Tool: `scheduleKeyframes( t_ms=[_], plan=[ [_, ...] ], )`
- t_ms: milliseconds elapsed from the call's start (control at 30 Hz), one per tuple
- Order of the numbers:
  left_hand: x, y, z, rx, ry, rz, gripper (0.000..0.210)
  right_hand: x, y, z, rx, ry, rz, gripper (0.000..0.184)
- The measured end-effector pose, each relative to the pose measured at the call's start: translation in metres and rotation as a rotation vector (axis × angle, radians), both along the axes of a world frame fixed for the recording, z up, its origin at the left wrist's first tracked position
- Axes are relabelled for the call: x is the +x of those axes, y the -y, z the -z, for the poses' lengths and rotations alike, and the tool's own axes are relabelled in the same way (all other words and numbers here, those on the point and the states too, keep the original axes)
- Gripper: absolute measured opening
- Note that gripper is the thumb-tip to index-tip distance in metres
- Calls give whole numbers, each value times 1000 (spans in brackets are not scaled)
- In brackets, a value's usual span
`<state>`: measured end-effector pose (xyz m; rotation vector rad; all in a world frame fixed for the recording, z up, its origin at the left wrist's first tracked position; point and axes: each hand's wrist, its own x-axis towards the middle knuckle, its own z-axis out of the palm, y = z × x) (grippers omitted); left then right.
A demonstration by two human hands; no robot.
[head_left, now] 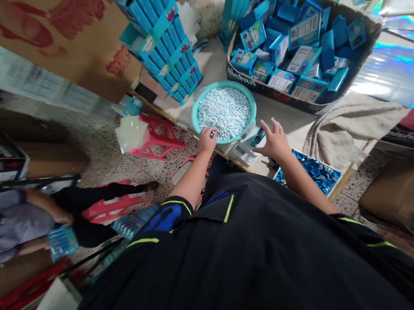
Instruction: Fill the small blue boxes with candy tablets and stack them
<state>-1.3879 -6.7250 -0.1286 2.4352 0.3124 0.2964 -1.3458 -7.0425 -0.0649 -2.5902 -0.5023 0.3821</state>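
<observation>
The blue box [258, 137] lies at the far side of the scale [245, 154], just beside the spread fingers of the right hand [276, 142]; contact between the two cannot be determined. The right hand is open, with the thumb pointing toward the scale. To the left of the box stands the basin [195, 112], filled with pale pellets [224, 110]. The left hand [206, 140] is at the basin's near rim, fingers closed around a dark item [212, 134], mostly hidden by the grip. Blue caps [314, 171] fill a tray beneath the right forearm. Beyond the basin, a carton [246, 78] contains many blue packs [304, 58]; a cloth [344, 124] lies to its right. A stack [165, 43] of packs rises left of the basin. At far left, a co-worker [10, 226] holds a blue pack.
</observation>
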Motion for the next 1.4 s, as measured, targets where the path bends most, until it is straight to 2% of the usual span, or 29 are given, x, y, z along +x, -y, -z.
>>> scheduleKeyframes(
  t_ms=[133, 267, 567, 700, 833, 1033, 1200, 1400],
  plan=[
    [-1, -1, -1, 0, 5, -14, 18, -13, 5, -9, 34, 10, 9, 116],
    [-1, -1, -4, -9, 16, -19, 17, -22, 5, -12, 5, -20, 26, 115],
    [-1, -1, -3, 0, 5, -10, 18, -29, 14, -2, -84, -100, 27, 103],
    [-1, -2, -1, -1, 10, -6, 16, -23, 15, 11, 22, -85, 71, 108],
    [-1, -3, -1, -4, 8, 5, 16, 2, 16, 28, 189, -79, 63, 114],
    [-1, -7, -4, 3, -18, 27, 18, 28, 9, 40, 253, -214, -6, 115],
    [-1, -9, -6, 0, -36, 39, 21, 14, 12, 40, 329, -204, 48, 130],
    [-1, -6, -9, -18, -49, 19, 21, -15, 49, 35, 267, -214, 188, 146]
  ],
)
